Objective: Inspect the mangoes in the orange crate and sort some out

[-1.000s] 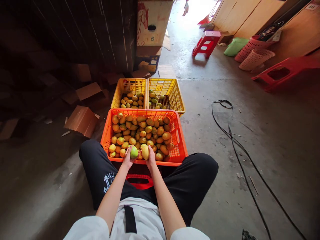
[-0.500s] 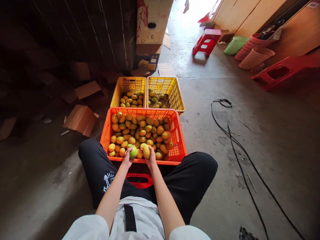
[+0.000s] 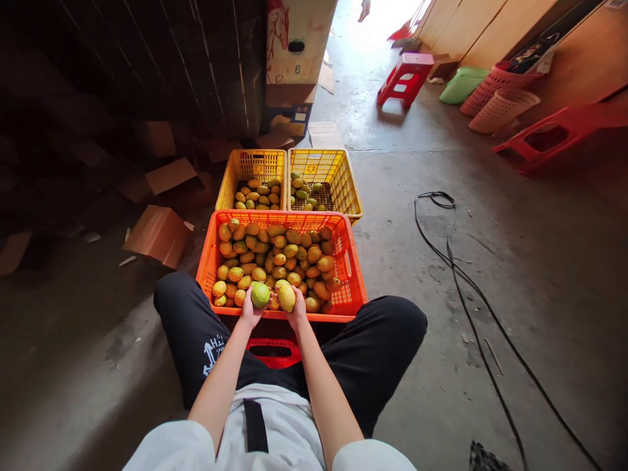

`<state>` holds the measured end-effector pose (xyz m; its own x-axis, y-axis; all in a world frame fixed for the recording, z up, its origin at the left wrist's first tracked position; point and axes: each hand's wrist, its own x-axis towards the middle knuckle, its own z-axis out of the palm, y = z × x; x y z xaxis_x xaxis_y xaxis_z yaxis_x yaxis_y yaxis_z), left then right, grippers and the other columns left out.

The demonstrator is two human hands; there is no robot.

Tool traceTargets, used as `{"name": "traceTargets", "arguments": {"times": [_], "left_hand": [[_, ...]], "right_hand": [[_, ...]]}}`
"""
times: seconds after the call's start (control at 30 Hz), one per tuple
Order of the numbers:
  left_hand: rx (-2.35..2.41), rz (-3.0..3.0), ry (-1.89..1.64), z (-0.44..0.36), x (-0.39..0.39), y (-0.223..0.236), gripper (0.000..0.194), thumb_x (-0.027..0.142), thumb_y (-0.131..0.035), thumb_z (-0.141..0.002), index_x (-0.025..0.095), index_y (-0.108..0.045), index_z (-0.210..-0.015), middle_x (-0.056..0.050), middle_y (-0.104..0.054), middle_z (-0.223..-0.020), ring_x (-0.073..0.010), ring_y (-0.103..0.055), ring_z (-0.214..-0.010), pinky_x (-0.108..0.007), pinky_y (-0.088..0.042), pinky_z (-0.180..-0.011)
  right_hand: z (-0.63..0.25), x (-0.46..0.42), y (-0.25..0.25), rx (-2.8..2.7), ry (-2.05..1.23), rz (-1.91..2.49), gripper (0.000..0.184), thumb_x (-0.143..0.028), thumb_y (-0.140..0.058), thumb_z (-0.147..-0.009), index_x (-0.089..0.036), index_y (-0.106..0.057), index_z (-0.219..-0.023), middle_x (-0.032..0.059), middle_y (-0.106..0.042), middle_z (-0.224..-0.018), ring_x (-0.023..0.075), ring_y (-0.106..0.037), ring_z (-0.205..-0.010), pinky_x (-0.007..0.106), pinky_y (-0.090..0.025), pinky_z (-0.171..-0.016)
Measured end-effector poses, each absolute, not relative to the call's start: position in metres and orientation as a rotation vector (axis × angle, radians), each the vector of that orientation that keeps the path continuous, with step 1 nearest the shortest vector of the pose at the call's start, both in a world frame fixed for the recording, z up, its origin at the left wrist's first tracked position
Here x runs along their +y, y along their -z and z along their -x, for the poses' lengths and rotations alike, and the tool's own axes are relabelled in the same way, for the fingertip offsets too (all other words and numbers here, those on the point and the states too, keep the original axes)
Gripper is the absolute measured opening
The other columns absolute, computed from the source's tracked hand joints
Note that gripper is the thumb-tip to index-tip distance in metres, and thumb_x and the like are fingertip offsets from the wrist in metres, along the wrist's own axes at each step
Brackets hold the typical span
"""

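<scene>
Two fruits are gripped at the orange crate's [image 3: 354,288] near edge: a green mango [image 3: 260,295] by the left hand's [image 3: 249,313] curled fingers, a yellow mango [image 3: 286,297] by the right hand's [image 3: 297,311].

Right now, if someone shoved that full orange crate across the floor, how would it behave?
Probably heavy: the orange crate is heaped with fruit nearly to its rim. It looks stiff, moulded plastic lattice, so it should slide rather than flex. It seems to sit on a red stool, so a hard shove might tip it and set the fruit rolling.
</scene>
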<state>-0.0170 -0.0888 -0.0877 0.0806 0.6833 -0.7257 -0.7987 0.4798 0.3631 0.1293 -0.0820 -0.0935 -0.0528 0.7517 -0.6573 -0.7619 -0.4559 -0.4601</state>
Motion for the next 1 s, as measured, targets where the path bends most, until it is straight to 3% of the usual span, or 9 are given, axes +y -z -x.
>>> {"name": "traceTargets", "arguments": {"times": [0.1,0.23,0.37,0.47,0.63,0.77,0.87,1.0], "left_hand": [[1.0,0.219,-1.123,0.017,-0.089,0.085,0.045,0.042,-0.046,-0.107,0.012,-0.06,-0.138,-0.013,-0.077,-0.097,-0.0252,-0.078,-0.084,-0.034,-0.065,-0.067],[0.984,0.172,-1.128,0.021,-0.092,0.084,0.048,0.044,-0.072,-0.096,0.017,-0.063,-0.134,-0.011,-0.077,-0.101,-0.0234,-0.077,-0.082,-0.025,-0.059,-0.055],[0.984,0.148,-1.136,0.024,-0.094,0.084,0.045,0.031,-0.085,-0.083,0.017,-0.066,-0.122,-0.009,-0.076,-0.099,-0.0201,-0.075,-0.08,-0.019,-0.053,-0.05],[1.004,0.159,-1.109,0.023,-0.093,0.085,0.036,0.027,-0.083,-0.083,0.012,-0.068,-0.112,-0.01,-0.075,-0.094,-0.0212,-0.075,-0.083,-0.025,-0.061,-0.061],[1.035,0.142,-1.198,0.017,-0.093,0.09,0.032,0.022,-0.079,-0.078,0.018,-0.064,-0.106,-0.006,-0.074,-0.091,-0.0228,-0.076,-0.088,-0.038,-0.066,-0.084],[1.058,0.1,-1.149,0.016,-0.093,0.093,0.026,0.029,-0.07,-0.085,0.014,-0.068,-0.105,-0.009,-0.076,-0.088,-0.0244,-0.076,-0.087,-0.037,-0.066,-0.084],[1.035,0.06,-1.095,0.017,-0.092,0.094,0.034,0.039,-0.063,-0.09,0.01,-0.071,-0.107,-0.015,-0.078,-0.091,-0.0287,-0.077,-0.09,-0.038,-0.066,-0.08],[1.008,0.097,-1.098,0.021,-0.09,0.093,0.041,0.043,-0.061,-0.092,0.012,-0.07,-0.117,-0.013,-0.077,-0.09,-0.0254,-0.076,-0.081,-0.034,-0.064,-0.069]], "right_hand": [[-0.13,-0.081,0.092,0.055,-1.676,1.082,0.026,-0.046,-0.073,-0.084,-0.022,-0.068,-0.092,0.0029,-0.08,-0.077,0.0198,-0.076,-0.061,0.03,-0.064,-0.059],[-0.13,-0.082,0.091,0.094,-1.619,1.125,0.035,-0.052,-0.08,-0.081,-0.023,-0.065,-0.093,0.0023,-0.078,-0.078,0.0216,-0.079,-0.068,0.032,-0.067,-0.064],[-0.127,-0.085,0.091,-0.004,-1.617,1.106,0.039,-0.039,-0.09,-0.072,-0.025,-0.063,-0.096,-0.0001,-0.079,-0.088,0.0226,-0.081,-0.081,0.033,-0.068,-0.072],[-0.124,-0.088,0.091,-0.063,-1.647,1.102,0.043,-0.029,-0.092,-0.065,-0.025,-0.064,-0.097,-0.0021,-0.078,-0.087,0.0231,-0.082,-0.082,0.034,-0.067,-0.076],[-0.121,-0.089,0.091,-0.103,-1.622,1.127,0.039,-0.034,-0.088,-0.066,-0.023,-0.066,-0.097,-0.0007,-0.078,-0.083,0.0236,-0.08,-0.077,0.032,-0.064,-0.069],[-0.122,-0.086,0.093,-0.093,-1.624,1.136,0.034,-0.043,-0.081,-0.071,-0.021,-0.067,-0.093,0.0015,-0.079,-0.081,0.0216,-0.078,-0.073,0.03,-0.062,-0.068],[-0.123,-0.084,0.092,-0.057,-1.682,1.13,0.03,-0.046,-0.075,-0.078,-0.02,-0.068,-0.09,0.0049,-0.079,-0.079,0.0231,-0.079,-0.073,0.031,-0.061,-0.066],[-0.123,-0.084,0.089,-0.029,-1.725,1.111,0.026,-0.045,-0.068,-0.085,-0.02,-0.069,-0.088,0.0064,-0.08,-0.08,0.0234,-0.079,-0.071,0.031,-0.062,-0.064]]}}
